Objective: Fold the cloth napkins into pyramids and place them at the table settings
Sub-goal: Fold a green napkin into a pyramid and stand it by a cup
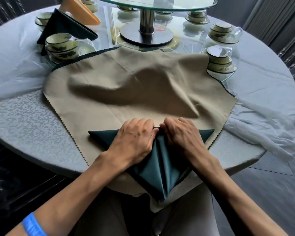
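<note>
Dark green napkin point(157, 160) lies part-folded on a spread tan cloth point(136, 86) at the table's near edge. Left hand point(134, 140) and right hand point(184, 135), fingers curled closed, pinch its top centre, apparently to set the crease. 2 finished napkins stand far left.

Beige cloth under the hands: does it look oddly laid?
Yes. The large beige cloth lies rumpled, with a raised hump in its middle, and its near corner hangs off the round table edge.
</note>
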`<action>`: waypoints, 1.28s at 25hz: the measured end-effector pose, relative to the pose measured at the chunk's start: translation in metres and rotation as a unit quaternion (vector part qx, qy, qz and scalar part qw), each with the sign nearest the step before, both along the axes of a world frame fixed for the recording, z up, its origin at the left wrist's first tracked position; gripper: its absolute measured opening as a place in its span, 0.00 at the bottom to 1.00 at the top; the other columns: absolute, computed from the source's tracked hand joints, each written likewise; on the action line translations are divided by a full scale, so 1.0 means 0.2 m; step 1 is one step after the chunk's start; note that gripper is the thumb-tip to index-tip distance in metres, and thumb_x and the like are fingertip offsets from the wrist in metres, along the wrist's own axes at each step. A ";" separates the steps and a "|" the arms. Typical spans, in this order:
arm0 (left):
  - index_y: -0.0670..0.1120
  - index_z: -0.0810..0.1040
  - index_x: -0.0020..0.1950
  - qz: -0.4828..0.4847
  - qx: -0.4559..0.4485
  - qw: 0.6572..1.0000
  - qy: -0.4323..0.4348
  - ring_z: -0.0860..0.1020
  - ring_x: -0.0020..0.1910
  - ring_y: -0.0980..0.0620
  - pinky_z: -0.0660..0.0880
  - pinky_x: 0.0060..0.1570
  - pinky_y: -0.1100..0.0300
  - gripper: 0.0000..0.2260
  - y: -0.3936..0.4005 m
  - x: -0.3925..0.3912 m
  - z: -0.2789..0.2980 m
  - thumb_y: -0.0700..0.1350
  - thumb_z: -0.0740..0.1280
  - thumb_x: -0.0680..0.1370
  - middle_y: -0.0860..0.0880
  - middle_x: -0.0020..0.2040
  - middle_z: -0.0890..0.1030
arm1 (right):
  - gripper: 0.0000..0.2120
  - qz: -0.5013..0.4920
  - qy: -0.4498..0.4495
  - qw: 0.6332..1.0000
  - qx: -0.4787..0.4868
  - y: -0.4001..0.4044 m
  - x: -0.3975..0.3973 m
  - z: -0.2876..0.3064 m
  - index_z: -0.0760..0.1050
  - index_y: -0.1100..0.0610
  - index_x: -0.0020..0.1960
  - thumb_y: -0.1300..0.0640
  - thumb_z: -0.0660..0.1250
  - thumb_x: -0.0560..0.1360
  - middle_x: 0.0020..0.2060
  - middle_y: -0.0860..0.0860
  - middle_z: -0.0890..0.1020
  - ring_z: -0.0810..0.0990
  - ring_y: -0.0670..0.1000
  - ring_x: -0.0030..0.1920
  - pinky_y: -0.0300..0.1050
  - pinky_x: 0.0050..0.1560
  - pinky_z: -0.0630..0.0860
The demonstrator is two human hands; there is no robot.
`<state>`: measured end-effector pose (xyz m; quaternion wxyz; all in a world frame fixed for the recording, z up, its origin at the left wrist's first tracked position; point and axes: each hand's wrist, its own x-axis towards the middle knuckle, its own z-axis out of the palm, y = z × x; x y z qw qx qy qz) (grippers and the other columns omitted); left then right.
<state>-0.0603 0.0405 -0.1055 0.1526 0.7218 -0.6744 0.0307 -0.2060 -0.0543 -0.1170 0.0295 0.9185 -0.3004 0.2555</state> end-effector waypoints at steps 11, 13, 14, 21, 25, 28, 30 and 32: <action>0.46 0.77 0.61 0.008 0.021 0.996 -0.084 0.76 0.55 0.43 0.69 0.58 0.45 0.24 -0.13 0.08 0.07 0.58 0.50 0.78 0.45 0.58 0.78 | 0.20 -0.043 0.052 0.997 0.021 -0.12 0.07 0.12 0.77 0.53 0.52 0.43 0.50 0.78 0.49 0.52 0.80 0.78 0.58 0.48 0.52 0.47 0.71; 0.44 0.77 0.64 0.016 0.014 0.999 -0.048 0.77 0.60 0.43 0.68 0.66 0.43 0.25 -0.01 0.03 0.06 0.56 0.53 0.77 0.44 0.62 0.79 | 0.21 0.004 0.035 0.997 0.066 -0.04 0.03 0.10 0.77 0.52 0.60 0.44 0.51 0.79 0.59 0.50 0.79 0.77 0.56 0.58 0.53 0.56 0.71; 0.43 0.77 0.66 0.012 0.008 0.999 -0.034 0.76 0.63 0.44 0.68 0.68 0.43 0.25 0.06 -0.01 0.05 0.55 0.54 0.77 0.44 0.65 0.78 | 0.23 0.027 0.034 0.995 0.095 0.00 0.00 0.09 0.75 0.51 0.65 0.44 0.50 0.79 0.65 0.50 0.77 0.74 0.55 0.64 0.53 0.62 0.69; 0.36 0.66 0.74 0.024 0.031 0.999 -0.011 0.63 0.76 0.42 0.54 0.72 0.48 0.34 0.25 -0.18 -0.08 0.61 0.51 0.80 0.38 0.75 0.66 | 0.36 -0.026 0.192 0.967 0.168 0.09 -0.02 0.05 0.45 0.42 0.79 0.36 0.30 0.73 0.79 0.41 0.49 0.44 0.49 0.79 0.50 0.75 0.37; 0.35 0.66 0.74 0.023 0.027 0.999 -0.020 0.63 0.76 0.41 0.56 0.71 0.47 0.34 0.24 -0.21 -0.09 0.59 0.54 0.77 0.36 0.75 0.66 | 0.35 -0.019 0.185 0.965 0.184 0.08 -0.02 0.06 0.45 0.40 0.79 0.36 0.31 0.73 0.79 0.40 0.49 0.44 0.48 0.79 0.47 0.76 0.37; 0.39 0.63 0.77 0.016 0.031 0.999 -0.027 0.62 0.76 0.40 0.56 0.71 0.45 0.33 0.25 -0.22 -0.11 0.57 0.55 0.76 0.36 0.76 0.63 | 0.34 0.015 0.137 0.963 0.233 0.02 -0.10 0.07 0.52 0.41 0.78 0.35 0.36 0.74 0.79 0.41 0.52 0.46 0.43 0.78 0.38 0.75 0.38; 0.43 0.61 0.79 0.019 0.033 0.999 -0.023 0.60 0.77 0.39 0.56 0.72 0.43 0.32 0.25 -0.22 -0.11 0.57 0.55 0.77 0.37 0.77 0.62 | 0.33 0.011 0.169 0.964 0.204 -0.03 -0.19 0.07 0.49 0.40 0.78 0.34 0.37 0.75 0.79 0.42 0.51 0.43 0.42 0.78 0.36 0.74 0.37; 0.45 0.62 0.78 0.028 0.036 0.999 -0.021 0.59 0.77 0.38 0.55 0.71 0.42 0.31 0.25 -0.23 -0.11 0.57 0.55 0.77 0.37 0.77 0.62 | 0.31 -0.022 0.194 0.966 0.170 -0.08 -0.28 0.06 0.46 0.39 0.78 0.34 0.35 0.76 0.79 0.42 0.51 0.43 0.42 0.78 0.37 0.75 0.37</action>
